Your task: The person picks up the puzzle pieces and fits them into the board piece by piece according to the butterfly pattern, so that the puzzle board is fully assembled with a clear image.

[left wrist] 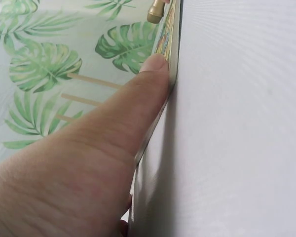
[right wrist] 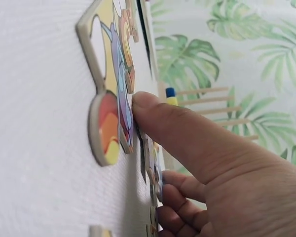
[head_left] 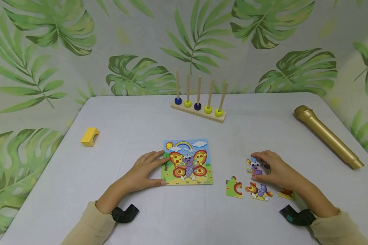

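The butterfly picture board (head_left: 188, 163) lies flat on the table. My left hand (head_left: 144, 172) rests at its left side with fingers extended, fingertips over the edge; in the left wrist view the thumb (left wrist: 138, 98) lies along the board's rim. To the right, my right hand (head_left: 273, 166) pinches a puzzle piece (head_left: 256, 168) showing the butterfly's purple face, thumb below and fingers above. Just under it lies a body-and-feet puzzle piece (head_left: 260, 192), seen large in the right wrist view beside the thumb (right wrist: 177, 128). A green corner piece (head_left: 234, 188) lies left of that.
Another corner piece (head_left: 286, 194) is partly hidden beneath the right wrist. A wooden peg stand (head_left: 199, 112) with blue and yellow beads stands at the back. A gold microphone (head_left: 328, 136) lies at the far right, a yellow arch block (head_left: 90, 137) at the left.
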`<control>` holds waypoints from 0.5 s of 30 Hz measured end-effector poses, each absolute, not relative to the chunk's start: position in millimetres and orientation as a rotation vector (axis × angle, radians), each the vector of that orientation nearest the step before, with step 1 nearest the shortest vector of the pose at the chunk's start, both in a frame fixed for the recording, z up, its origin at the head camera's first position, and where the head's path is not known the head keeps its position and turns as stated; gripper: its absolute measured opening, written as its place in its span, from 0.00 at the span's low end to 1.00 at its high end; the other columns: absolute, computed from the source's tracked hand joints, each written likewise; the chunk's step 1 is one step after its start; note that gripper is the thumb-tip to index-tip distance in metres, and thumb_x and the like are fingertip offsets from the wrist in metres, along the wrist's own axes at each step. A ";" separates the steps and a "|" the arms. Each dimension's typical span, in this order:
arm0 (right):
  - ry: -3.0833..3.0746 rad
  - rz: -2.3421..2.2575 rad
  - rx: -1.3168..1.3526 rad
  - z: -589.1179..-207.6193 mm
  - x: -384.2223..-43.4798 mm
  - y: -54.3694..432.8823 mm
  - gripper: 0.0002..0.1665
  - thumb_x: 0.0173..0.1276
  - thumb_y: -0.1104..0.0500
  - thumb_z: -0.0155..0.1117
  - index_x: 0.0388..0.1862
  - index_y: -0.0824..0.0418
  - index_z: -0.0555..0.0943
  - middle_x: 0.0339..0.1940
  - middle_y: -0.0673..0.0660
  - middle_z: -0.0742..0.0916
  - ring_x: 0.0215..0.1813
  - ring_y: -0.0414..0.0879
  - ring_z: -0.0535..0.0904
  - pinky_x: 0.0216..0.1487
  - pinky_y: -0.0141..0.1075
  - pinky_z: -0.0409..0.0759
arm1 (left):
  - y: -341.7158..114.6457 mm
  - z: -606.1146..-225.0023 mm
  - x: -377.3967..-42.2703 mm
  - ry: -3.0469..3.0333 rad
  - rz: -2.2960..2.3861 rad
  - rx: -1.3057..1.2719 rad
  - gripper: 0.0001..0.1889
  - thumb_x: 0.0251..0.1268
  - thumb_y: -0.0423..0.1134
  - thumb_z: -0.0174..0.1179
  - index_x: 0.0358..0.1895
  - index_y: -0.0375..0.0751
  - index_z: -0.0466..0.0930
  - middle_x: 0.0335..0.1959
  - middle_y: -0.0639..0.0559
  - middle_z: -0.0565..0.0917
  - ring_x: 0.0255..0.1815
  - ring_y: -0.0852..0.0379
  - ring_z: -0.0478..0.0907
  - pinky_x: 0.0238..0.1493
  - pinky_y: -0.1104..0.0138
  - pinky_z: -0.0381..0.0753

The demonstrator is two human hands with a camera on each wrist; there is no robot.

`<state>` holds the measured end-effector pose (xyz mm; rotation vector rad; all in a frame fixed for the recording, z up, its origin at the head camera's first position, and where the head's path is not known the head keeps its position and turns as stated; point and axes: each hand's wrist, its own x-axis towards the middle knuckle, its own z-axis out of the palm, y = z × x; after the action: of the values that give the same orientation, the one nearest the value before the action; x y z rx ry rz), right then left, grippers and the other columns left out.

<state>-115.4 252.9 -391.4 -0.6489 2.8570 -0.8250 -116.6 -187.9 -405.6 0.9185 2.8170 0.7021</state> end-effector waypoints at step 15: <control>3.001 -0.863 -0.843 -374.4 -114.4 238.7 0.41 0.45 0.53 0.74 0.57 0.65 0.68 0.50 0.58 0.76 0.49 0.52 0.69 0.49 0.53 0.63 | -188.1 -406.1 -116.6 2.817 0.700 0.925 0.39 0.49 0.65 0.57 0.65 0.55 0.62 0.69 0.52 0.53 0.68 0.46 0.46 0.63 0.49 0.44</control>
<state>-114.4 238.7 -374.4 -0.8428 3.0014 -0.8627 -116.6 -188.1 -406.1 0.9251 2.8174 0.7000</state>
